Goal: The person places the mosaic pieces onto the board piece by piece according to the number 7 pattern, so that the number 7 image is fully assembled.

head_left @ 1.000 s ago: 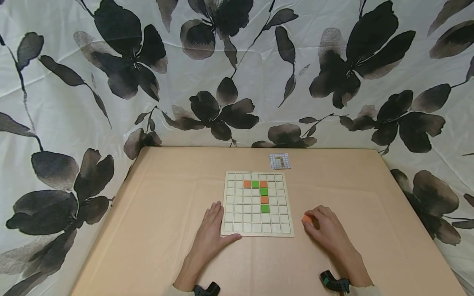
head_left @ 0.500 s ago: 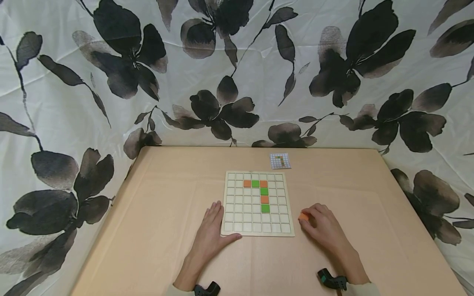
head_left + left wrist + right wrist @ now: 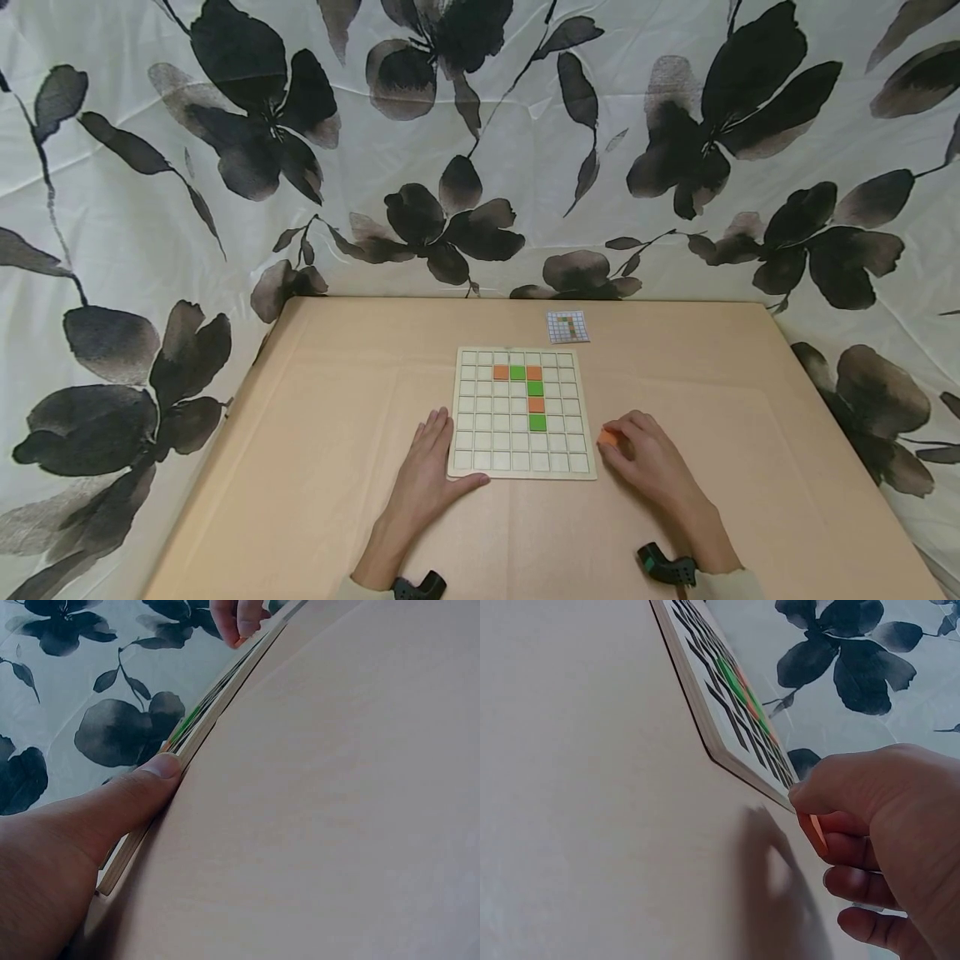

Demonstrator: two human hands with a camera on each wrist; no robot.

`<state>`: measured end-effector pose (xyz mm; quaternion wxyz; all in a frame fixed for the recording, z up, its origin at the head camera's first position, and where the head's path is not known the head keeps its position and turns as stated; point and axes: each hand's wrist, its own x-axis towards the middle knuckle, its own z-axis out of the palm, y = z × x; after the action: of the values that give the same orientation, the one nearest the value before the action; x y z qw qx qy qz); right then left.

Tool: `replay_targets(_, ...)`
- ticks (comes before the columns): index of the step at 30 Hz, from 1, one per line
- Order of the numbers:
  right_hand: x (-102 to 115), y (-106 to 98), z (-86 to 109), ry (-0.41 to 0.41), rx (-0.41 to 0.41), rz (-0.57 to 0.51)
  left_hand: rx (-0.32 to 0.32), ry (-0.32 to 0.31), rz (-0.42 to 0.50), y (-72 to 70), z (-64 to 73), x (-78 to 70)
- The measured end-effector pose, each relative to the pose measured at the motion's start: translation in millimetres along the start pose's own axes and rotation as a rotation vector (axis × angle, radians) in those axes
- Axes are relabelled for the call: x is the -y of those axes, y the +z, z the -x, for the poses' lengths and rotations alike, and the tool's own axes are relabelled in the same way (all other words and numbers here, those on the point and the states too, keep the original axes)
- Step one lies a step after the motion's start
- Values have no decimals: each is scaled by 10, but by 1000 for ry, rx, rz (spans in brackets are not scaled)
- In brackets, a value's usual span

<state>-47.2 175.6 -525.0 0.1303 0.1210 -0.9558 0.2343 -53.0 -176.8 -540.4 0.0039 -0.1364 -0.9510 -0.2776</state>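
Observation:
A white grid board (image 3: 480, 461) lies on the table, with orange and green square tiles (image 3: 537, 422) set in a bent line across its upper and right-middle cells. My left hand (image 3: 429, 471) rests along the board's left side, fingers straight, and its thumb (image 3: 142, 784) touches the near edge. Just off the board's right side, my right hand (image 3: 658, 461) pinches an orange square tile (image 3: 608, 437) between thumb and fingers. The right wrist view shows that tile (image 3: 816, 834) held on edge, partly hidden by the thumb, near the board's corner.
Beyond the board, a small printed grid card (image 3: 567, 327) lies near the table's far edge. A white cloth with dark flowers (image 3: 450, 233) hangs behind and beside the wooden table (image 3: 337, 375). Black devices (image 3: 666, 567) are strapped to both wrists.
My right hand has moved a little left with the orange tile, closer to the board's right edge. The left hand and the board stay where they were.

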Motion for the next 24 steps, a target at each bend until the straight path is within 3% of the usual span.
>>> replay_targets(24,81,61,-84,-13,27,-22,-2,1,5,20,-2,16)
